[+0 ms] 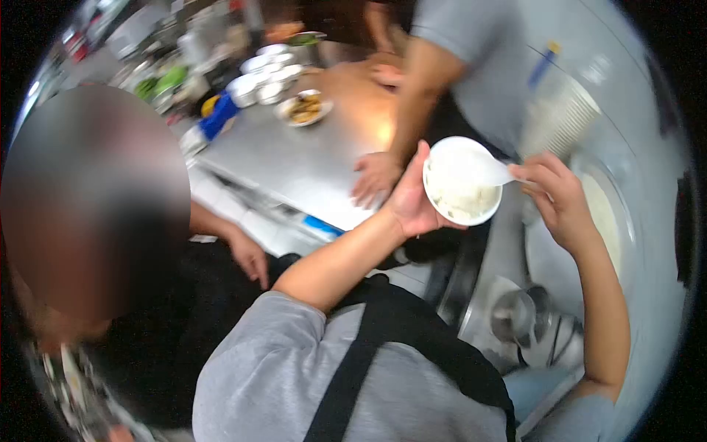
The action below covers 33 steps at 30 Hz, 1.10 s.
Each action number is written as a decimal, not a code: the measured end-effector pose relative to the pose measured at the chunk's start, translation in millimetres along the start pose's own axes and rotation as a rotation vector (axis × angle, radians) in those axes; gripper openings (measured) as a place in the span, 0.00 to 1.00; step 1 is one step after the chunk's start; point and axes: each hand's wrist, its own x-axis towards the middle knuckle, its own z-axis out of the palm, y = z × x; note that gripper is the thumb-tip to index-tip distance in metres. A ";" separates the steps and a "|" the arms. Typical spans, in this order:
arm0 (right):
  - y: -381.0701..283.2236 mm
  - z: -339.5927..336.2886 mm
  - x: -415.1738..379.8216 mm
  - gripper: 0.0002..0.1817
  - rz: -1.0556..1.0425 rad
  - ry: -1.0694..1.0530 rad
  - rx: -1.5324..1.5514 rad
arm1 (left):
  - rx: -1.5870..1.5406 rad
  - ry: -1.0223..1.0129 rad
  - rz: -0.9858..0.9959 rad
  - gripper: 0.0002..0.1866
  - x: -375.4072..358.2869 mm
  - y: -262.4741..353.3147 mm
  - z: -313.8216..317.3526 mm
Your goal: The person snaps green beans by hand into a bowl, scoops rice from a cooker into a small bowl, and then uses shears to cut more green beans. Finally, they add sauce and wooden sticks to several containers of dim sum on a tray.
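My left hand [411, 200] holds a white bowl [462, 182] of rice, tilted toward me, above the gap between the steel table and a big pot. My right hand [554, 193] grips the handle of a white rice paddle [492, 171], and the paddle's blade rests inside the bowl on the rice. Just right of and below my right hand stands the large round rice pot [605, 221], with white rice showing inside.
A person in a grey shirt [471, 66] stands across from me, one hand [374, 178] flat on the steel table [294, 158]. A person in black is close on my left, hand [250, 258] lowered. A plate of food [304, 108], metal bowls [265, 74], stacked cups [561, 118] and metal containers [519, 317] sit around.
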 end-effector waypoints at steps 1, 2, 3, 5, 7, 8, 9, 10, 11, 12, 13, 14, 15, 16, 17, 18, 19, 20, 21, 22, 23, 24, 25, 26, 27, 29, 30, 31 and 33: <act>-14.7 10.6 13.8 0.11 -0.015 0.087 0.134 | 0.055 0.121 0.091 0.44 -28.1 5.5 -2.6; -26.6 15.6 21.1 0.10 -0.006 0.169 0.260 | -0.005 0.158 0.140 0.44 -53.0 8.6 -15.7; -32.1 16.2 26.8 0.10 0.034 0.244 0.373 | -0.020 0.204 0.198 0.44 -70.3 18.0 -14.4; -54.7 30.7 34.8 0.08 -0.070 0.218 0.424 | -0.071 0.249 0.261 0.45 -108.4 30.5 -13.7; -65.7 48.1 33.8 0.08 -0.191 0.038 0.295 | -0.115 0.294 0.307 0.47 -131.0 36.6 -25.2; -71.1 59.9 36.6 0.08 -0.199 0.056 0.310 | -0.081 0.290 0.321 0.48 -137.6 41.0 -31.1; -74.8 76.5 36.3 0.08 -0.209 0.070 0.327 | -0.076 0.292 0.309 0.48 -143.1 42.1 -35.4; -74.2 98.0 35.5 0.07 -0.239 0.066 0.274 | -0.071 0.286 0.304 0.48 -143.9 44.1 -38.7; -72.4 117.1 35.3 0.07 -0.274 0.064 0.217 | -0.061 0.274 0.302 0.48 -142.6 45.9 -41.4; -72.7 128.4 34.7 0.07 -0.275 0.086 0.196 | -0.031 0.302 0.263 0.48 -142.1 46.2 -43.1; -76.1 134.2 33.5 0.08 -0.276 0.111 0.175 | -0.043 0.276 0.246 0.48 -142.1 47.9 -49.1; -79.7 133.5 32.5 0.09 -0.298 0.144 0.121 | -0.058 0.252 0.230 0.48 -140.9 48.3 -57.0; -81.0 131.4 28.5 0.09 -0.272 0.161 0.140 | -0.079 0.232 0.215 0.48 -137.1 48.3 -57.2; -80.9 129.0 20.8 0.09 -0.174 0.228 0.231 | -0.094 0.259 0.236 0.47 -133.7 45.1 -55.7; -80.4 126.5 12.6 0.09 -0.072 0.296 0.326 | -0.090 0.256 0.214 0.47 -129.1 41.9 -54.2; -76.8 129.9 5.2 0.09 -0.035 0.290 0.308 | -0.087 0.253 0.192 0.47 -123.9 37.8 -52.9; -70.1 137.7 -4.3 0.09 0.004 0.284 0.289 | -0.085 0.249 0.167 0.47 -117.7 32.2 -48.9; -65.5 139.8 -16.8 0.09 0.056 0.280 0.267 | -0.119 0.256 0.169 0.46 -108.9 23.3 -39.6; -66.0 137.1 -27.8 0.10 0.126 0.260 0.238 | -0.115 0.247 0.123 0.47 -103.4 13.0 -39.5; -63.3 129.0 -38.4 0.09 0.170 0.312 0.208 | -0.111 0.225 0.065 0.47 -94.9 4.4 -41.7; -57.4 117.6 -47.6 0.09 0.219 0.369 0.173 | -0.106 0.199 -0.001 0.47 -81.7 -5.4 -42.1; -49.7 101.9 -55.1 0.08 0.276 0.503 0.199 | -0.126 0.221 -0.019 0.47 -69.1 -16.0 -31.8; -37.0 83.3 -62.6 0.08 0.332 0.640 0.090 | -0.132 0.157 -0.073 0.47 -54.3 -24.0 -32.9; -19.0 71.9 -69.8 0.09 0.455 0.835 0.172 | -0.109 0.085 -0.100 0.47 -39.3 -34.3 -31.2; -5.7 46.4 -74.2 0.10 0.507 0.944 0.102 | -0.088 0.019 -0.120 0.48 -24.2 -44.2 -27.6; 18.4 -8.4 -82.5 0.12 0.525 1.149 0.043 | -0.045 -0.063 -0.194 0.49 13.2 -62.7 -11.1; 27.4 -33.4 -86.2 0.15 0.557 1.177 -0.061 | -0.015 -0.172 -0.224 0.48 31.3 -67.6 -5.4; 41.3 -60.3 -90.8 0.16 0.614 1.185 -0.136 | -0.008 -0.242 -0.240 0.47 54.3 -75.1 6.2; 77.7 -100.1 -106.7 0.15 0.735 1.138 -0.340 | 0.067 -0.253 -0.182 0.45 98.1 -88.4 40.2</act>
